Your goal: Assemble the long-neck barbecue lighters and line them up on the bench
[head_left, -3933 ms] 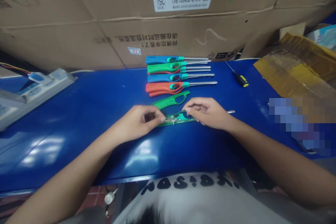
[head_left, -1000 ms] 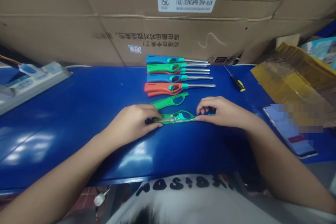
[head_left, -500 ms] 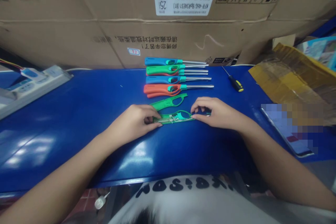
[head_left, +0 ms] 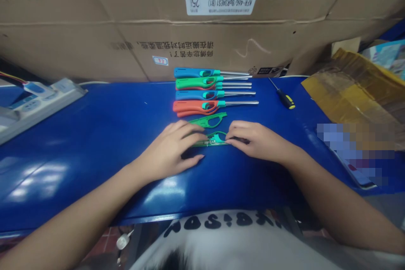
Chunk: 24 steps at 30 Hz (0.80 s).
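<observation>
Sliding left hand (head_left: 166,147) rightward over green lighter shell (head_left: 211,140).

Left hand (head_left: 167,148): slides right, fingers now spread across the green lighter (head_left: 210,139)!
Right hand (head_left: 257,142): moves in leftward, fingertips now on it!

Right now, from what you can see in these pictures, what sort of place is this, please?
It is probably a small assembly workshop: utility lighters lie in a neat row on a blue workbench, with a screwdriver nearby and a large labelled cardboard carton behind.
</observation>
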Available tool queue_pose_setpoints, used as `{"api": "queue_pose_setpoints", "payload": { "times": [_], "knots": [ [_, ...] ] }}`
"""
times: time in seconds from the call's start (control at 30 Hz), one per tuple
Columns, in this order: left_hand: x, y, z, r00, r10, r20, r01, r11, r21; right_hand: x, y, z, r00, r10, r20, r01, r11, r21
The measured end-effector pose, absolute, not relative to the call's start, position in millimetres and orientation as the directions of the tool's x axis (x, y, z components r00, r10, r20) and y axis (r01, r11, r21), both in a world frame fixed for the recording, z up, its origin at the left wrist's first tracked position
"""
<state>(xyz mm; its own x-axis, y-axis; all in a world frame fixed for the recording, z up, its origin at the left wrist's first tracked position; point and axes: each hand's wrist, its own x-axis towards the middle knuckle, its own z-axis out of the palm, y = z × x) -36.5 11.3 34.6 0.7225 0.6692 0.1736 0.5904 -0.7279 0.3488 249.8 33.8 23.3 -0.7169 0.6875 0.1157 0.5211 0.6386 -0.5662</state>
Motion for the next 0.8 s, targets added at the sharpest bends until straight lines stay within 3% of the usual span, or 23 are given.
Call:
{"api": "queue_pose_setpoints", "payload": {
  "times": [0.2, 0.8],
  "knots": [
    [-29, 5, 25, 0.801, 0.583, 0.135, 0.527, -0.794, 0.304, 249, 34, 23, -0.736, 0.668, 0.106, 0.51, 0.651, -0.562],
    [-26, 3, 20, 0.805, 0.568, 0.171, 0.531, -0.819, 0.22, 249, 33, 23, -0.745, 0.657, 0.116, 0.508, 0.672, -0.539]
  ]
}}
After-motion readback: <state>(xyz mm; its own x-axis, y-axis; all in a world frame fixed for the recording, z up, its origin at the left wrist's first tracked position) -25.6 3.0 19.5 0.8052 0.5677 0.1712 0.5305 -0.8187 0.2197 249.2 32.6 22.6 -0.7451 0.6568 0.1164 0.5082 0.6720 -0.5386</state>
